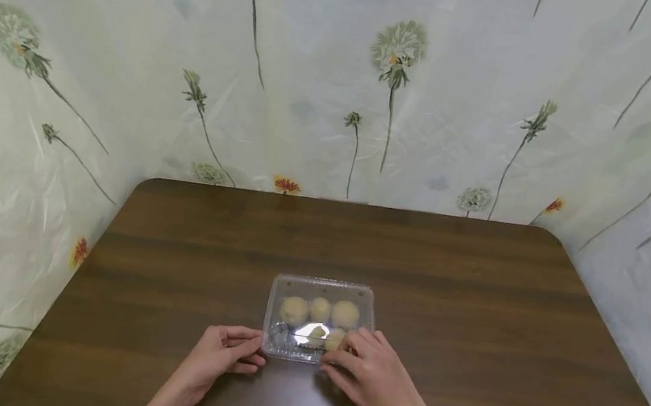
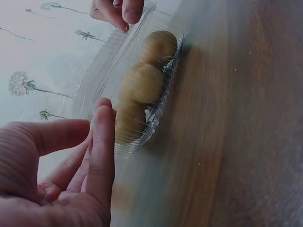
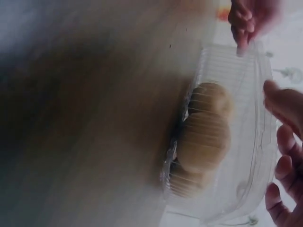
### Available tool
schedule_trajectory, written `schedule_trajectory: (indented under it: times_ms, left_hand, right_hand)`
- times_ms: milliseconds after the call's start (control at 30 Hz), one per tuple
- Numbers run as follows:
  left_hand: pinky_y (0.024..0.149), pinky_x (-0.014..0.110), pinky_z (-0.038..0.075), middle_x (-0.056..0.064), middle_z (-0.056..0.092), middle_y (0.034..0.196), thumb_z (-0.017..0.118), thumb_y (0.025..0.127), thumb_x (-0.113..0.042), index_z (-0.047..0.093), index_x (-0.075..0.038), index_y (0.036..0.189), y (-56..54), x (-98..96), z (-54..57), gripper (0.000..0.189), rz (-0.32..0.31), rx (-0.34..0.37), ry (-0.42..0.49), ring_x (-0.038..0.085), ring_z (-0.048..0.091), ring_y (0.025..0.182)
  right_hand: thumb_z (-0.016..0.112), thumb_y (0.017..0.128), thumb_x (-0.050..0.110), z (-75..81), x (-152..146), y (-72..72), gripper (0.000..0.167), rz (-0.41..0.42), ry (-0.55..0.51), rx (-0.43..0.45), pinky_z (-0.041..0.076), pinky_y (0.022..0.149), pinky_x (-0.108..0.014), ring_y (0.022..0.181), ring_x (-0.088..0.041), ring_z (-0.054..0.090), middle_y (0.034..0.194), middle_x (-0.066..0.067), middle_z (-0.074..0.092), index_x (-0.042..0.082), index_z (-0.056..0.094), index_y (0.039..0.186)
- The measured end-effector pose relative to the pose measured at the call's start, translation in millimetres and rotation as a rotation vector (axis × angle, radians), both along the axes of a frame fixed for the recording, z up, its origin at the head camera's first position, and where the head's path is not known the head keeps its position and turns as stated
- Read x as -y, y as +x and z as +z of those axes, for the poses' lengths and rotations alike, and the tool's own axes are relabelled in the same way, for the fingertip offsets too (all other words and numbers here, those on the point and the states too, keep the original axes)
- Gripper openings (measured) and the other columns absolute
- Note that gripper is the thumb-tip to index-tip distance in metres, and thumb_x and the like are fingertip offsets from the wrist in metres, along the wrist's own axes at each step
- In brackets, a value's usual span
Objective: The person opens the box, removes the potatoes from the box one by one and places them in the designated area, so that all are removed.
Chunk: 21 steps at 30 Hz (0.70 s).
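Observation:
In the head view, a clear plastic hinged container [image 1: 324, 287] sits on the table, its lid down over several round, pale-brown potatoes [image 1: 345, 315]. My left hand [image 1: 225, 355] is at its front left corner, where thumb and index finger pinch the rim; the left wrist view shows those fingertips [image 2: 103, 111] together at the plastic. Across the front right corner lies my right hand [image 1: 370, 376], its bent fingers right at the front rim. From the right wrist view, its thumb and fingers [image 3: 284, 137] are spread apart beside the lid edge [image 3: 260, 109].
The dark brown wooden table [image 1: 473, 307] extends around the container. A pale plastic sheet printed with dandelions [image 1: 318, 77] hangs behind it and along both sides. Light glares off the lid and the table's front.

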<state>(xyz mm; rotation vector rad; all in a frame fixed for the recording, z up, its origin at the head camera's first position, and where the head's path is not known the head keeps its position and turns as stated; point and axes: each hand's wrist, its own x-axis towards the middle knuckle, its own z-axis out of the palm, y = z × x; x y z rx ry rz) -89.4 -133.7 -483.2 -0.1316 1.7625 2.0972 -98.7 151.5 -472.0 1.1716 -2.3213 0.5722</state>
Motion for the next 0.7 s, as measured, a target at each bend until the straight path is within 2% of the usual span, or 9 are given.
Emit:
schedule_trajectory:
  times_ms: [233,400,533,700]
  left_hand:
    - [0.074,0.032,0.059,0.021,0.071,0.094,0.067,0.092,-0.006,0.059,0.017,0.115,-3.2,2.7,1.8,0.034,-0.054,-0.001,0.008,0.022,0.07,0.08]
    - [0.075,0.033,0.059,0.021,0.071,0.094,0.067,0.091,-0.004,0.06,0.017,0.112,-4.7,3.1,0.6,0.03,-0.074,-0.002,0.028,0.024,0.07,0.082]
    - [0.076,0.034,0.059,0.022,0.071,0.093,0.065,0.09,0.0,0.06,0.017,0.109,-3.5,-0.4,-2.9,0.025,-0.037,0.002,0.043,0.026,0.071,0.082]
    - [0.075,0.033,0.059,0.022,0.071,0.088,0.063,0.088,0.003,0.062,0.017,0.104,-3.2,-8.8,-3.7,0.021,0.042,-0.006,0.016,0.024,0.071,0.077]
  right_hand:
    - [0.079,0.081,0.021,1.9,2,0.4,0.009,-0.014,0.041,0.028,0.041,0.065,-0.023,0.078,-0.007,0.05,0.084,0.013,0.055,0.02,0.073,0.088]
    - [0.077,0.082,0.018,1.7,3,0.2,0.008,-0.007,0.047,0.008,0.048,0.065,-0.022,0.077,-0.007,0.053,0.086,0.012,0.058,0.019,0.07,0.087]
    - [0.075,0.083,0.017,1.7,3,0.5,0.008,-0.015,0.064,0.007,0.048,0.064,-0.022,0.077,-0.007,0.054,0.087,0.011,0.058,0.018,0.068,0.087]
    - [0.078,0.078,0.014,2.1,4,-1.3,0.015,-0.011,0.058,-0.042,0.047,0.061,-0.022,0.076,-0.008,0.054,0.087,0.009,0.058,0.017,0.067,0.088]
